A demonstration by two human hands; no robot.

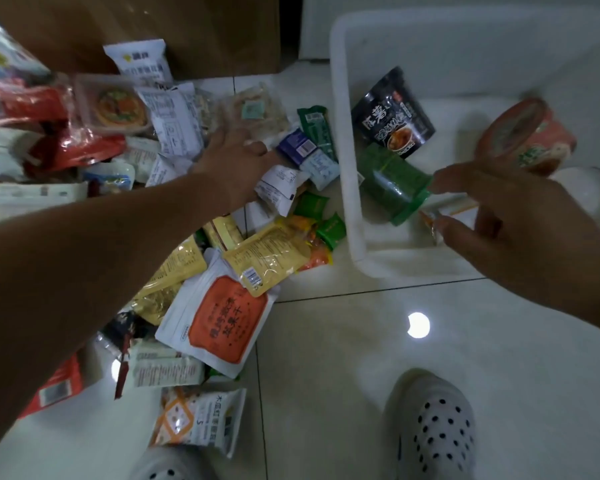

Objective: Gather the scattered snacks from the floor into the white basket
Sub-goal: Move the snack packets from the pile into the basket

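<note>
The white basket (pixel 343 140) stands on the floor at upper right. Inside lie a black noodle cup (pixel 392 116), a green packet (pixel 392 183), an orange-red bowl (pixel 527 136) and a small white-and-orange packet (pixel 454 209). My right hand (pixel 520 216) hovers over the basket's near part, fingers apart, holding nothing. My left hand (pixel 238 161) reaches into the snack pile on the left, fingers spread over a clear packet (pixel 257 110) and white packets; no grip shows. A white pouch with an orange label (pixel 222 317) and a yellow packet (pixel 267 254) lie nearer me.
A brown cardboard box (pixel 153 26) stands behind the pile. Red bags (pixel 66 147) and a clear tray (pixel 113 103) lie far left. My two spotted white shoes (pixel 430 427) are at the bottom. Pale glossy tiles (pixel 361 358) stretch between shoes and basket.
</note>
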